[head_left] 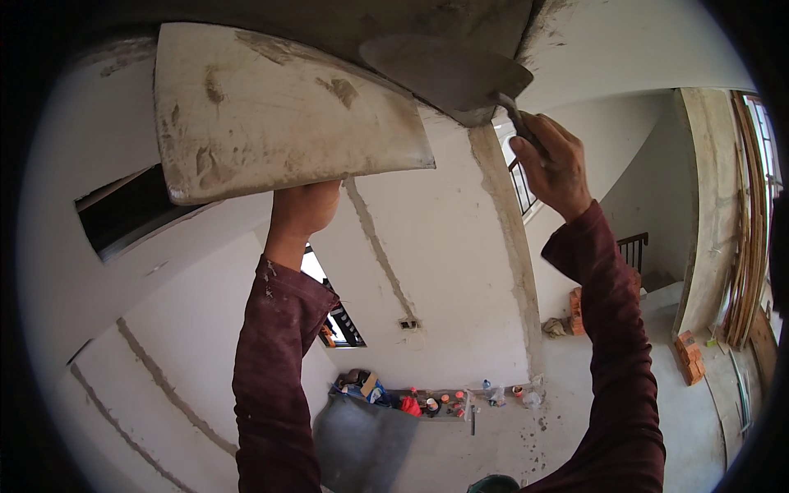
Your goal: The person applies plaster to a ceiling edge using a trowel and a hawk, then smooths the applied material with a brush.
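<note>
Both my arms reach up in dark maroon sleeves. My left hand (306,212) is closed beneath a pale, smeared plasterer's hawk (288,115); the board hides its grip and most of the fingers. My right hand (560,168) is wrapped round the handle of a pointed trowel (448,72). The trowel's broad blade lies against or very close to the dark grey mortar (304,18) on the overhead surface. Just below and left of the blade, the hawk's far edge is near that same surface. Grey smudges mark the hawk, and no heap of mortar shows on its visible face.
A dark rectangular opening (131,212) cuts the white surface at left. Below, cups and bags line a low ledge (485,413) beside a grey sheet (362,440). Orange bricks (690,358) and long wooden strips (746,222) stand at right, near a stair railing (633,246).
</note>
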